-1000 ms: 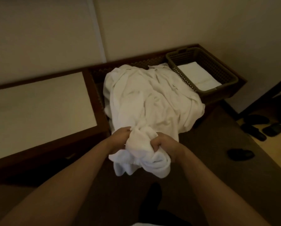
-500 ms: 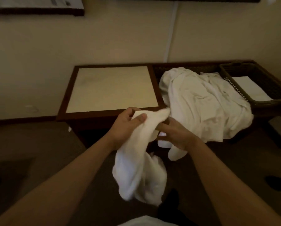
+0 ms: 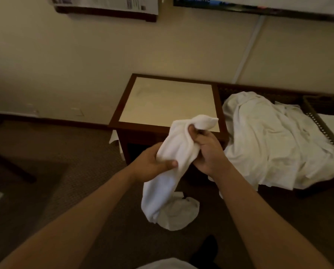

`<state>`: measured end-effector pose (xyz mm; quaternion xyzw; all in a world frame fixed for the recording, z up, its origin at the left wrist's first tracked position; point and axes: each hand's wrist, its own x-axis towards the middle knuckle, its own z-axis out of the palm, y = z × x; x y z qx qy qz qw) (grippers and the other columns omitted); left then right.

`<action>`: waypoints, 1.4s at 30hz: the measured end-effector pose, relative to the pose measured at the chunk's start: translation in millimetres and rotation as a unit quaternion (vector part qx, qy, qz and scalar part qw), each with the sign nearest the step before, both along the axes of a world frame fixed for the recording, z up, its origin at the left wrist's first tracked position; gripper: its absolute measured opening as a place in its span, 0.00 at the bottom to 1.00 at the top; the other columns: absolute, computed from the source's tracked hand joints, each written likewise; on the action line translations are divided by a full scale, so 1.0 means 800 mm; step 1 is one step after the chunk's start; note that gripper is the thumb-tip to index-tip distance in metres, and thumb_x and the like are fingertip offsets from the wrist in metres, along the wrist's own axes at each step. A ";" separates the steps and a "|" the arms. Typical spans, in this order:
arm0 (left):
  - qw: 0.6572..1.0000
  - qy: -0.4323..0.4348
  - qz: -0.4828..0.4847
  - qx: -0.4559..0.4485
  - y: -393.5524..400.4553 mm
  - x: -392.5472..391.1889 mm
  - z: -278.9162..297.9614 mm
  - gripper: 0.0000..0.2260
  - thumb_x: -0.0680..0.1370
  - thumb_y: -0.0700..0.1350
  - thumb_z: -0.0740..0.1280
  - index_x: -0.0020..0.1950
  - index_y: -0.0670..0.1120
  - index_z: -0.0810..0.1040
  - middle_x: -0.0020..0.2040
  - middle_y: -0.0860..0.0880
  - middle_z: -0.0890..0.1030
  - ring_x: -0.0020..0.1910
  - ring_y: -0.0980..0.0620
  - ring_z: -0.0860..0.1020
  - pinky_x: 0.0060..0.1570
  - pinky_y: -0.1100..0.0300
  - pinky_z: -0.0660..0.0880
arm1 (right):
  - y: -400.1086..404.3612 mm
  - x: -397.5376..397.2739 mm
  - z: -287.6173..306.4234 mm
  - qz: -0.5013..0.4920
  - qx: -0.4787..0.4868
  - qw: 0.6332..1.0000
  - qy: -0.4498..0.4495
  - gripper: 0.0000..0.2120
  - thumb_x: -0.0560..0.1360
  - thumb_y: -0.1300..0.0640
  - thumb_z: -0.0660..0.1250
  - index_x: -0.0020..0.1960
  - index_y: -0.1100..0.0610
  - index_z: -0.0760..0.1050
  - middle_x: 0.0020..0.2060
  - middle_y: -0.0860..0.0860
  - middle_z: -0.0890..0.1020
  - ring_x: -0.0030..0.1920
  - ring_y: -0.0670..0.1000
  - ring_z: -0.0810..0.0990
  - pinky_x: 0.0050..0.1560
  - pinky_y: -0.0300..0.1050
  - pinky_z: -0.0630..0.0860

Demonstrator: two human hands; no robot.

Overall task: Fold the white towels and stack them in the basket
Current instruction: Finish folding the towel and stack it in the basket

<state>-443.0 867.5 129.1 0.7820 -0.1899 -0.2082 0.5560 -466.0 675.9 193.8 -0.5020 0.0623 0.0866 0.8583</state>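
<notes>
I hold one crumpled white towel [image 3: 170, 183] in front of me, over the floor before the table. My left hand [image 3: 152, 166] grips its middle, thumb across the cloth. My right hand [image 3: 206, 150] pinches its upper end, which sticks up above my fingers; the rest hangs down in a bunch. To the right a heap of white towels [image 3: 274, 140] lies on the dark bench. The brown basket [image 3: 317, 121] shows only partly at the right edge, with a folded white towel [image 3: 333, 123] inside.
A low table [image 3: 121, 121] with a dark wood frame and a pale top stands against the wall, just beyond my hands. Brown carpet covers the floor. A dark shoe [image 3: 208, 247] is near my feet. Framed boards hang on the wall above.
The view has swung left, away from the basket. I pulled one towel off the heap and raised it; my right hand moved up to pinch its top end.
</notes>
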 end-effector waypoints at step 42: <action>0.972 -0.094 0.166 0.136 0.021 0.025 -0.007 0.13 0.84 0.46 0.62 0.46 0.41 0.81 0.40 0.42 0.80 0.37 0.53 0.76 0.38 0.56 0.70 | -0.098 -0.047 -0.043 -0.028 -0.679 0.729 0.083 0.24 0.73 0.44 0.75 0.60 0.52 0.67 0.53 0.51 0.78 0.51 0.53 0.79 0.48 0.48 0.75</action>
